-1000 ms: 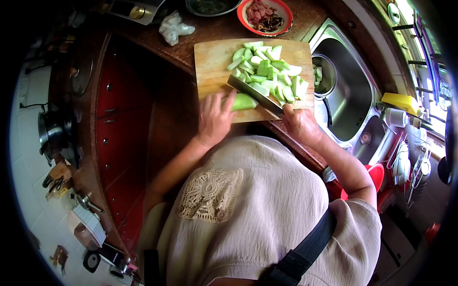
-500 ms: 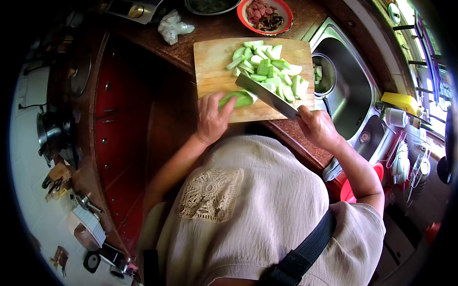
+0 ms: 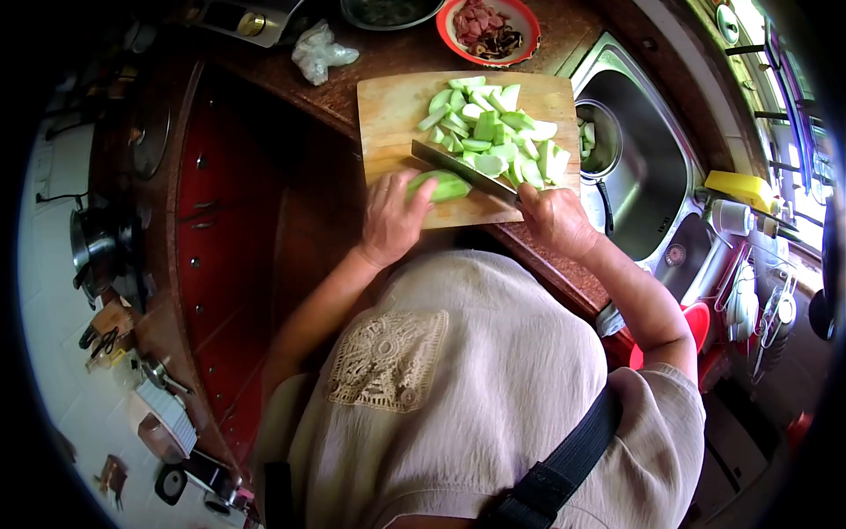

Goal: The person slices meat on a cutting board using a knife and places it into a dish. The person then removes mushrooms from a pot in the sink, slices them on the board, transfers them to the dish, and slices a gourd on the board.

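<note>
A wooden cutting board [image 3: 383, 110] lies at the counter edge in front of me. My left hand [image 3: 392, 219] is closed on a piece of peeled, pale green gourd [image 3: 449, 186] at the board's near left part. My right hand [image 3: 557, 220] grips the handle of a kitchen knife [image 3: 467, 169] with a broad blade. The blade slants across the board, right along the gourd's far side; whether it touches the gourd I cannot tell. Behind the blade spreads a heap of cut gourd pieces [image 3: 489, 126]. My right fingers hide most of the handle.
Right of the board is a steel sink [image 3: 648, 176], with a pot [image 3: 614, 132] holding more gourd pieces. Beyond the board stand a red-rimmed bowl [image 3: 445, 37] of meat and dark slices, and a plastic bag [image 3: 322, 53]. A yellow sponge-like block [image 3: 740, 189] sits at the sink's right.
My right hand and the knife have moved left and slightly nearer to me, bringing the blade closer along the gourd. My left hand stays almost in place.
</note>
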`<state>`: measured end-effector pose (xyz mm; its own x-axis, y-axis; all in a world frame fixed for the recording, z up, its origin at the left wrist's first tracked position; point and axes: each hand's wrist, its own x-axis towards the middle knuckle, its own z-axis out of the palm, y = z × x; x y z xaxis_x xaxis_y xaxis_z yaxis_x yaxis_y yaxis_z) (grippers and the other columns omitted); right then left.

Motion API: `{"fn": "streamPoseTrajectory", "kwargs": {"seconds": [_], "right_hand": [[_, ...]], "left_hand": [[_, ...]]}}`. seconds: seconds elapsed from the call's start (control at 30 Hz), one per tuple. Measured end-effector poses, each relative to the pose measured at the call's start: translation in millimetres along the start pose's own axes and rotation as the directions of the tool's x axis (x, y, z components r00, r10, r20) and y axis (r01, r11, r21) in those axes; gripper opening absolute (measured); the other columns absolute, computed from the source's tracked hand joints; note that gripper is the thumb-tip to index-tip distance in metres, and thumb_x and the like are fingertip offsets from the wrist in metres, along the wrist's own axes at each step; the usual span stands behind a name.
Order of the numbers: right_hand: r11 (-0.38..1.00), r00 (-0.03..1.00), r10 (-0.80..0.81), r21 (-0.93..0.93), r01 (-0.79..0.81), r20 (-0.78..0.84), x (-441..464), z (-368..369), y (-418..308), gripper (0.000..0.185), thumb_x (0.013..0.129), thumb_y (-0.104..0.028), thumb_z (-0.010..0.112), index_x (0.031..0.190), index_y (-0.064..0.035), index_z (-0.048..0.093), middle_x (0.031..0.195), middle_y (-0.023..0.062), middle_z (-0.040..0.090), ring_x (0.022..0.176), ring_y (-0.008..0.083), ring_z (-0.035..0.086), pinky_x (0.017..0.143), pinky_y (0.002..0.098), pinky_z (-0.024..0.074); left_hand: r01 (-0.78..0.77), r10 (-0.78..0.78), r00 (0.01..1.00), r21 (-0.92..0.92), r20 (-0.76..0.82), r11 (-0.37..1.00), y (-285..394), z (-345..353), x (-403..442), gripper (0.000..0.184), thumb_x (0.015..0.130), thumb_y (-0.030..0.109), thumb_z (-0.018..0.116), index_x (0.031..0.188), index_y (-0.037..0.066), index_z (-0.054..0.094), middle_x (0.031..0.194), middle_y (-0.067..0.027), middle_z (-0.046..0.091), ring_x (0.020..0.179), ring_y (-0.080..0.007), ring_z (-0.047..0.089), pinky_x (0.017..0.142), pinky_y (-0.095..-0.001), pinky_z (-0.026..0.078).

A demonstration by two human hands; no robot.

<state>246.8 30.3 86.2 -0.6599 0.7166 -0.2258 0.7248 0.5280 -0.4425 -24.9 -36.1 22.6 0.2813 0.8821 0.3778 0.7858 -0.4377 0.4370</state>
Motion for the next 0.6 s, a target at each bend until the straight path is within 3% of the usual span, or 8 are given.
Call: {"fn": "streamPoseTrajectory", "kwargs": {"seconds": [0.13, 0.27, 0.6], "right_hand": [[0.998, 0.998, 0.062, -0.022, -0.062, -0.02, -7, -5, 2, 0.012, 0.083, -0.008, 0.06, 0.085, -0.0029, 0.049, 0.058, 0.021, 0.055, 0.059, 0.0436, 0.058, 0.053, 0.0516, 0.0453], [1.0, 1.0, -0.004, -0.016, 0.003, -0.029, -24, -17, 6, 0.015, 0.084, -0.008, 0.062, 0.083, -0.0031, 0.047, 0.057, 0.0204, 0.053, 0.058, 0.0427, 0.057, 0.051, 0.0496, 0.0439], [0.999, 0.997, 0.043, -0.003, -0.042, 0.061, -21, -2, 0, 0.017, 0.083, -0.01, 0.063, 0.087, -0.0012, 0.05, 0.057, 0.0202, 0.054, 0.057, 0.042, 0.058, 0.053, 0.0506, 0.0452]], "left_hand": [[-0.23, 0.237, 0.971, 0.133, -0.036, 0.964, -5, -2, 6, 0.032, 0.082, 0.015, 0.062, 0.113, 0.019, 0.057, 0.108, -0.0098, 0.053, 0.098, -0.0279, 0.054, 0.082, -0.0422, 0.045], [-0.175, 0.179, 0.98, 0.055, -0.086, 0.983, -12, 10, -3, 0.045, 0.074, 0.005, 0.063, 0.117, 0.019, 0.059, 0.111, -0.0109, 0.05, 0.104, -0.0296, 0.051, 0.09, -0.0425, 0.042], [-0.196, 0.197, 0.98, 0.018, -0.031, 0.98, -13, 9, -11, 0.049, 0.074, 0.004, 0.063, 0.119, 0.02, 0.058, 0.112, -0.0103, 0.049, 0.107, -0.0296, 0.049, 0.093, -0.0439, 0.039]]}}
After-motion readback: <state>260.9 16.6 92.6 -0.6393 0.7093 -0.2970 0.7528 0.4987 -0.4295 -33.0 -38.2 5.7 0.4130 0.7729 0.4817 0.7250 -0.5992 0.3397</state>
